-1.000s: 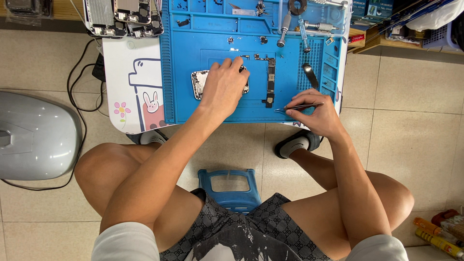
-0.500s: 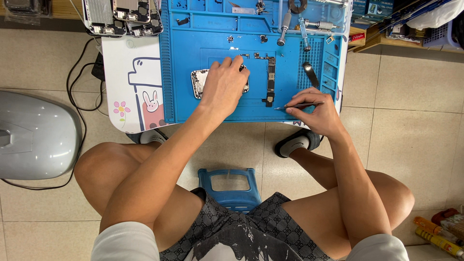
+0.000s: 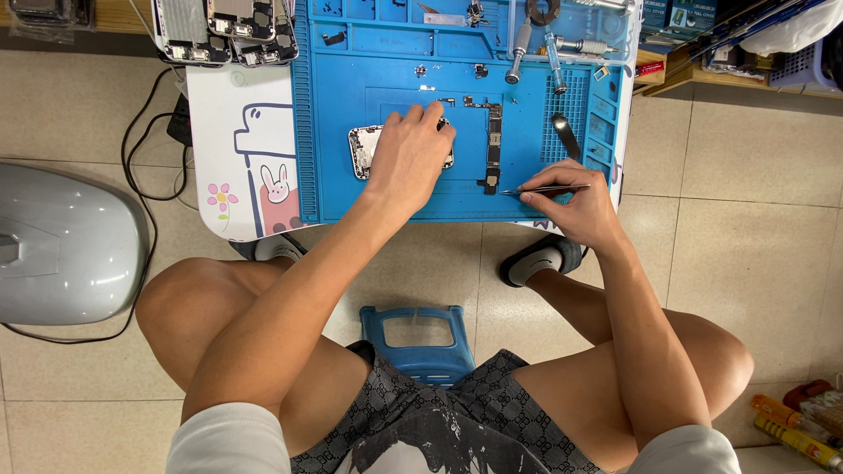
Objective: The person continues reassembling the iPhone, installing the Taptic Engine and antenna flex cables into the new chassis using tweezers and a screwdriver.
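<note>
The left hand (image 3: 406, 158) lies flat on the opened phone (image 3: 362, 149), fingers spread wide. The right hand (image 3: 571, 206) pinches tweezers (image 3: 544, 189) beside the logic board (image 3: 493, 149).

Phone (image 3: 364, 151) (mostly) under left hand (image 3: 408, 154)

Person at bench, seen from above: short sleeves, patterned shorts, slip-on footwear.

White T-shirt (image 3: 263, 443) with short sleeves ending at upper arm; dark print on its front at lower frame edge. Shorts (image 3: 457, 412) dark grey to black, covered in a small repeating light geometric motif. Forearms, left hand (image 3: 408, 158), right hand (image 3: 575, 206) and knees bare. Dark sandal (image 3: 540, 259) over a white sock on right foot; the other foot mostly hidden.
</note>
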